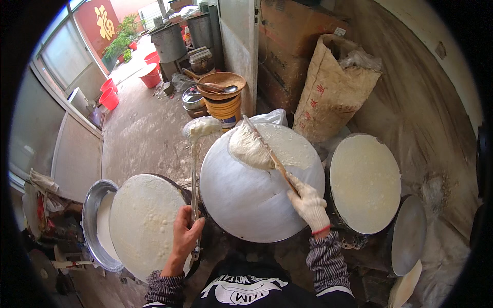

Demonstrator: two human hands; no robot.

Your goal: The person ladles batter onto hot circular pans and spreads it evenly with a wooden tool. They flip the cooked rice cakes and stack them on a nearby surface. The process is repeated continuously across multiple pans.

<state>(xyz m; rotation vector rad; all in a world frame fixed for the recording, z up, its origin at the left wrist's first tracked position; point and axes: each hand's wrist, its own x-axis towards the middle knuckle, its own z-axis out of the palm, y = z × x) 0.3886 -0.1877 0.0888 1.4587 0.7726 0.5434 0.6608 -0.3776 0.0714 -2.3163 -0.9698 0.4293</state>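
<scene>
My bare left hand [185,235] grips the handle of a metal ladle [194,169], whose bowl is coated with pale batter and held above the floor. In my right hand [308,202], which wears a white knit glove, is a wooden batter spreader [269,150]. Its blade lies against a thick mound of batter [250,148] on the domed round griddle [246,204] before me. A thin batter layer [294,148] covers the griddle's far right part; the near part is bare metal. Left of it, a second griddle carries a thin pancake [142,227]. Another pancake [365,183] covers the griddle at right.
A metal basin [89,215] of white batter is partly hidden behind the left griddle. Beyond the middle griddle are a yellow bucket topped by a wicker basket [238,82], a lidded pot [192,99] and a woven sack [331,92]. A bare round plate [408,235] leans at right.
</scene>
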